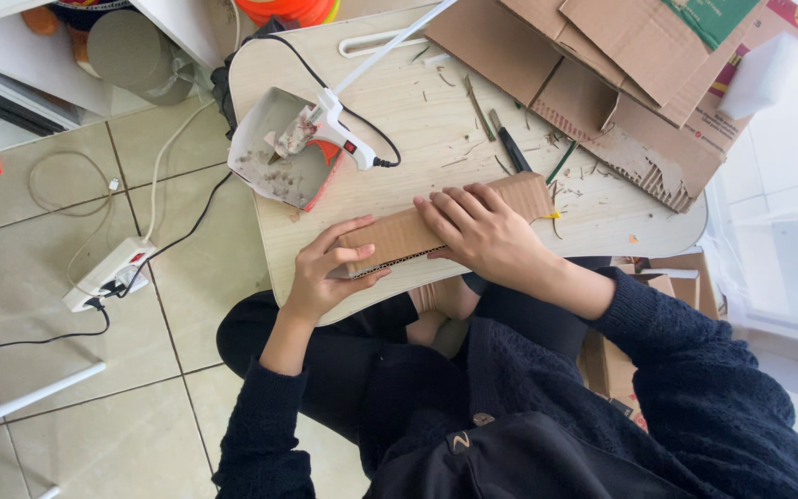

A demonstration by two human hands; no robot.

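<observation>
At centre frame, on the table (399,148), we hold a cardboard strip (417,226): left hand (325,273) grasping its end, right hand (477,231) pressing flat on top. We judge even, steady pressure best here. Glue gun (330,129) rests upper left, well apart.

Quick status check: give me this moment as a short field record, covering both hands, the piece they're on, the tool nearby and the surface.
left hand: grips the near end of the cardboard strip, fingers curled around its edge
right hand: pressed flat on top of the strip
cardboard strip: long, brown, corrugated, lying across the near edge of the table
glue gun: white, resting nose-down in a small open carton tray, untouched
table: light wood top, littered with scraps
cardboard sheets: piled at far right
power strip: on the tiled floor
</observation>
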